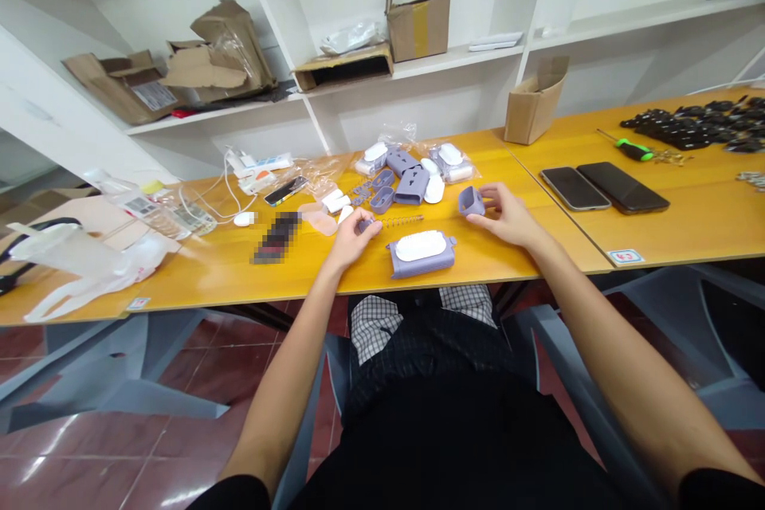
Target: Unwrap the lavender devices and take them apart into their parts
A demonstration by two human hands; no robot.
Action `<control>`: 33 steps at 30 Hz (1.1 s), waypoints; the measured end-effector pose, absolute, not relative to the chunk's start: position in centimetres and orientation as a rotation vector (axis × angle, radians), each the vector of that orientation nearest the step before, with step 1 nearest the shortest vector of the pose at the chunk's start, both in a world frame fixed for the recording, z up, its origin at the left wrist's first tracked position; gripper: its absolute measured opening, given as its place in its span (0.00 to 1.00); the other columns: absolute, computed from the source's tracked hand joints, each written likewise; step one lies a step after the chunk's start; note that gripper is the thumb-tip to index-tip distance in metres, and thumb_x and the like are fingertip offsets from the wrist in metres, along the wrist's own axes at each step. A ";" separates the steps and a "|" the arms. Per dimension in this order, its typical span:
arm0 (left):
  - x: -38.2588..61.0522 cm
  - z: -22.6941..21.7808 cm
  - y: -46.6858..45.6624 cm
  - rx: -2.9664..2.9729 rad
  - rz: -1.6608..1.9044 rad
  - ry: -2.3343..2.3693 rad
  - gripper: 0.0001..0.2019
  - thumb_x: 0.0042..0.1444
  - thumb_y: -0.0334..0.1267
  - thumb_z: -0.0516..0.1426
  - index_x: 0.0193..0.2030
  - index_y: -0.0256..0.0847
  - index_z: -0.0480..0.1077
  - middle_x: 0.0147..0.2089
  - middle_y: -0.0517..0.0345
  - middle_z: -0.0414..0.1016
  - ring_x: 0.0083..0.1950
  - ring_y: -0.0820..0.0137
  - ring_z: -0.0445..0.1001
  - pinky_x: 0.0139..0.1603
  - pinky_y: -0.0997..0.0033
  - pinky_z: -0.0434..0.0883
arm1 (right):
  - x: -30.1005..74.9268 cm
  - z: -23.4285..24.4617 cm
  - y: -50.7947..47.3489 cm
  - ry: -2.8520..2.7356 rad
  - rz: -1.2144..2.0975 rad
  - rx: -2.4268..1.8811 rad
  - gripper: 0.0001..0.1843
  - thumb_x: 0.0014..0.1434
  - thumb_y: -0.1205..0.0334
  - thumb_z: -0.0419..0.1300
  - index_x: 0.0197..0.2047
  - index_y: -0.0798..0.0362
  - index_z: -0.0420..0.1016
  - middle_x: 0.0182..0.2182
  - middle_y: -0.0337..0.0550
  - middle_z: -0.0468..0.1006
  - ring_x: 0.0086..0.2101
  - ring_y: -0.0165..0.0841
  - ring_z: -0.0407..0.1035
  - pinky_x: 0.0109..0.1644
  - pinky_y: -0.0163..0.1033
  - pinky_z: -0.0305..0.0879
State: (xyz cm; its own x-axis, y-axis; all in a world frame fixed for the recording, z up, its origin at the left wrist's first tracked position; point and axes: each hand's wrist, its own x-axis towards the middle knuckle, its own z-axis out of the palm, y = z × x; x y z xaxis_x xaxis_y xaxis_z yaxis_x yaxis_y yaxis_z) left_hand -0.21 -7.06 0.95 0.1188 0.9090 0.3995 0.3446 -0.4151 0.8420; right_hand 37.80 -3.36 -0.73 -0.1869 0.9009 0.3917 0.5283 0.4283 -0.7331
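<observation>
From the head camera, the left hand has thumb and fingertips pinched on a small purple part, and a thin spring sticks out from there toward the right, just above the orange table. Can't tell if the spring is hooked to that part or only pressed against it, so I'd keep that pinch firm but light; squeeze a coil sideways and it could easily bend or ping off. The right hand has thumb and fingers curled around a hollow purple piece, its mouth facing roughly up and toward the left hand. Nice grip IMO: fingers look to be on the outside wall, so the hollow stays clear. Right in front of the person, between the hands and the table edge, lies a purple housing with a white oval pad on top, touched by neither hand. I'd work over the bare wood beyond it rather than over the edge, since a dropped spring would be on the floor in no time. Also, watch the purple shells piled farther back; small bits could get lost in there.
</observation>
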 end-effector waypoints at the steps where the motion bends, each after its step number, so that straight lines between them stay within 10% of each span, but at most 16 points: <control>1: -0.2 0.8 -7.0 1.850 1.285 1.225 0.17 0.61 0.52 0.64 0.35 0.44 0.64 0.38 0.59 0.73 0.41 0.65 0.76 0.46 0.63 0.75 | 37.5 -0.8 -3.5 -1.897 0.579 -1.214 0.41 0.60 0.39 0.69 0.69 0.47 0.66 0.61 0.57 0.80 0.53 0.54 0.79 0.56 0.61 0.76; 15: -0.5 0.4 -7.2 2.156 1.193 1.418 0.10 0.62 0.44 0.64 0.43 0.43 0.69 0.49 0.52 0.77 0.48 0.62 0.77 0.52 0.58 0.77 | 34.4 -0.2 -2.6 -2.298 0.209 -1.407 0.17 0.69 0.44 0.60 0.44 0.45 0.84 0.52 0.52 0.84 0.55 0.58 0.71 0.53 0.60 0.64; 22: -1.1 -0.2 -7.1 2.105 1.252 1.396 0.11 0.61 0.43 0.66 0.46 0.43 0.74 0.58 0.47 0.70 0.58 0.59 0.76 0.53 0.57 0.81 | 30.5 1.1 0.6 -2.384 0.230 -1.383 0.15 0.66 0.46 0.66 0.43 0.48 0.82 0.48 0.49 0.86 0.52 0.50 0.75 0.47 0.47 0.64; 33: -0.9 -0.3 -6.9 2.097 1.326 1.272 0.13 0.60 0.45 0.69 0.47 0.43 0.77 0.60 0.45 0.77 0.64 0.54 0.76 0.61 0.50 0.79 | 29.2 0.2 -0.2 -2.107 0.191 -1.247 0.12 0.65 0.53 0.64 0.47 0.51 0.83 0.49 0.54 0.84 0.49 0.50 0.77 0.53 0.53 0.71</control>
State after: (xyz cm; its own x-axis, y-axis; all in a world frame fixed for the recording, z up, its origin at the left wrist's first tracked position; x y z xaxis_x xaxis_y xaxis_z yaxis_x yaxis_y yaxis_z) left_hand -0.92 -6.95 -0.30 0.1585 0.8299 0.5349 0.5000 -0.5346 0.6813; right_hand 29.20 -0.20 0.25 -0.3166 0.8221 0.4732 0.7239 0.5318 -0.4395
